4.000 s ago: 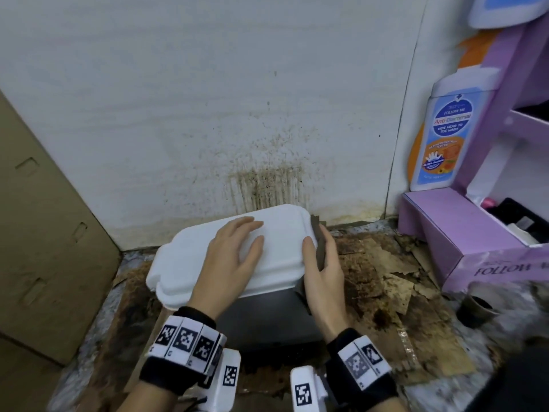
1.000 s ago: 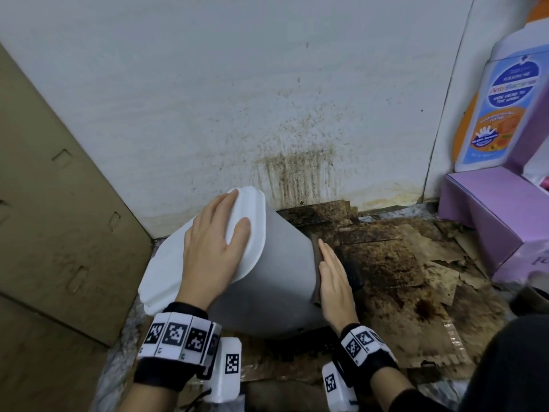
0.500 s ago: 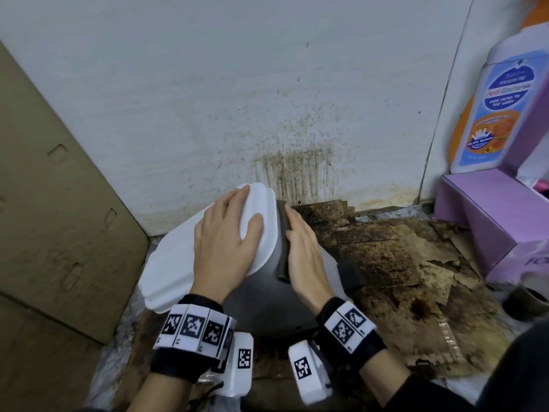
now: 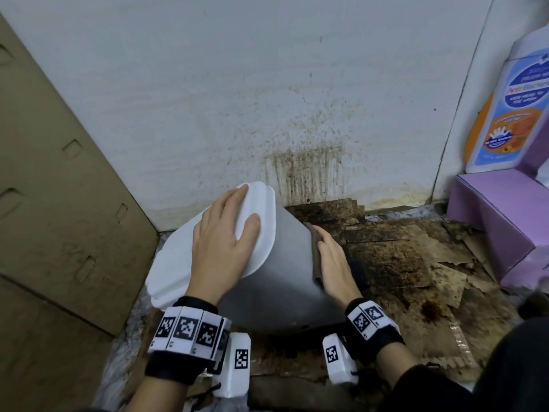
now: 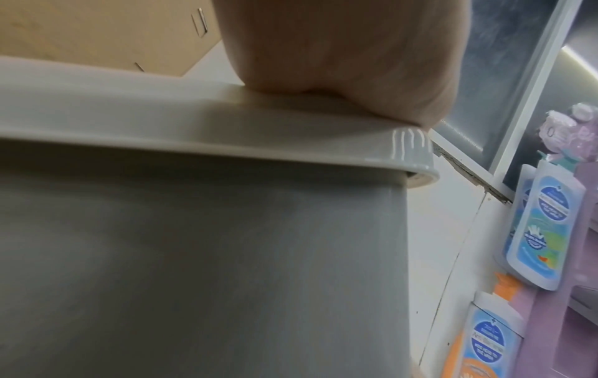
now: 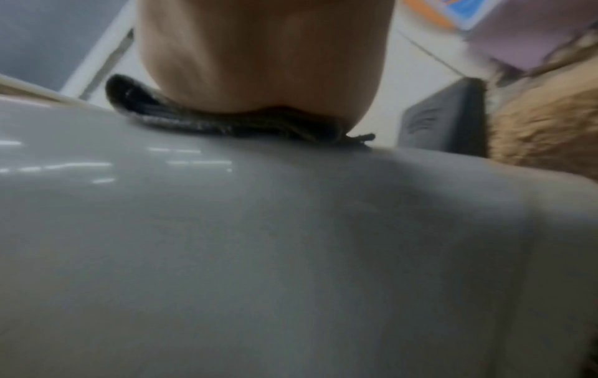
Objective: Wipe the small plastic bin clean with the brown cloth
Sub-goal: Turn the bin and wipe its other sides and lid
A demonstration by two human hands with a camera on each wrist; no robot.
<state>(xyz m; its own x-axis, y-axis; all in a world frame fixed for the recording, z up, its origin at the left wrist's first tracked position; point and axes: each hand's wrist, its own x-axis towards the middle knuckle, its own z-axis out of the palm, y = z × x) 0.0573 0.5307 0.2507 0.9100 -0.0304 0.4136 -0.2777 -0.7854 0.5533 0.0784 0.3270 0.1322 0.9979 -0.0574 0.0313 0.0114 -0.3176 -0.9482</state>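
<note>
The small grey plastic bin (image 4: pixel 282 272) with a white lid (image 4: pixel 175 263) stands tilted to the left on the dirty floor. My left hand (image 4: pixel 225 233) lies flat on the lid, fingers spread and straight. My right hand (image 4: pixel 329 257) presses the brown cloth (image 4: pixel 315 257) flat against the bin's right side. In the right wrist view the cloth (image 6: pixel 226 122) is squeezed between my palm and the grey wall (image 6: pixel 291 255). The left wrist view shows the lid's rim (image 5: pixel 226 133) under my palm and the grey side (image 5: pixel 194 268) below it.
A stained white wall (image 4: pixel 267 99) rises right behind the bin. A cardboard panel (image 4: pixel 59 203) leans at the left. At the right stands a purple display box (image 4: pixel 499 224) with soap bottles (image 4: pixel 514 105). Torn, stained cardboard (image 4: pixel 416 263) covers the floor.
My right hand with the cloth has slid from the bin's top front, near the lid, down and round to its right side. The left hand stays on the lid.
</note>
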